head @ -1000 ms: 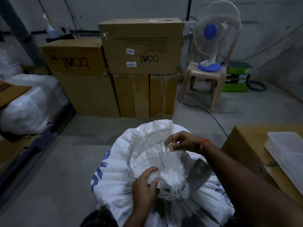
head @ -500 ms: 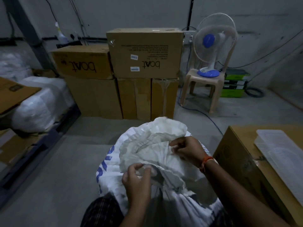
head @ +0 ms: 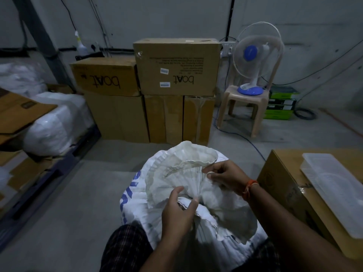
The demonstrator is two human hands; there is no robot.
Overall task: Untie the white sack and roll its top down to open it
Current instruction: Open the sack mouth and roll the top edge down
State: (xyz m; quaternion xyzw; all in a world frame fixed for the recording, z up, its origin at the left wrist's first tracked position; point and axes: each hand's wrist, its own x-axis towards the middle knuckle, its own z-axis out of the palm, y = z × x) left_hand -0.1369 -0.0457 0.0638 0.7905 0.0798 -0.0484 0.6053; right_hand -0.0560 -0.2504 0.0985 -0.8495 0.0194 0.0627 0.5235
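While the sack (head: pixel 157 185) stands on the floor between the person's knees, both hands pinch its pleated top. Left hand (head: pixel 177 211) grips the gathered neck; right hand (head: pixel 225 174) holds the fanned edge, near a box (head: pixel 279 193).

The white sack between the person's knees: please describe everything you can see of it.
The white woven plastic sack with blue print stands upright on the grey floor between the person's knees. It looks full and rounded. Its pleated top fans upward, gathered at the neck. The left hand pinches the neck; the right hand grips the fan's right edge. Whether a tie remains cannot be seen.
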